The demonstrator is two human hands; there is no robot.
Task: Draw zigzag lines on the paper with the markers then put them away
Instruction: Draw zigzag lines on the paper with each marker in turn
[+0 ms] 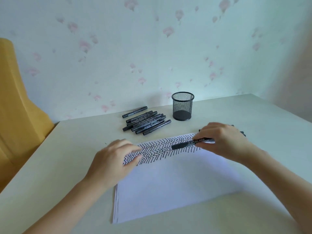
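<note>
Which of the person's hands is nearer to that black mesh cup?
Right. The right hand, gripping a marker, is just in front of the mesh cup; the left hand rests on the paper, farther left.

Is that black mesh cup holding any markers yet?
Empty. Through the mesh cup only its dark base shows, and the pile of markers lies on the table beside it.

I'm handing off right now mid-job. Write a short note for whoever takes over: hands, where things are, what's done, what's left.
Right hand holds one black marker level above the zigzag rows.
Left hand is open, fingers resting on the paper at its left edge.
Pile of markers lies on the table, left of the mesh pen cup; the cup looks empty.
Done: zigzag rows fill the paper's far strip.
Left: any further zigzags, then put every marker away, presumably in the cup.
</note>
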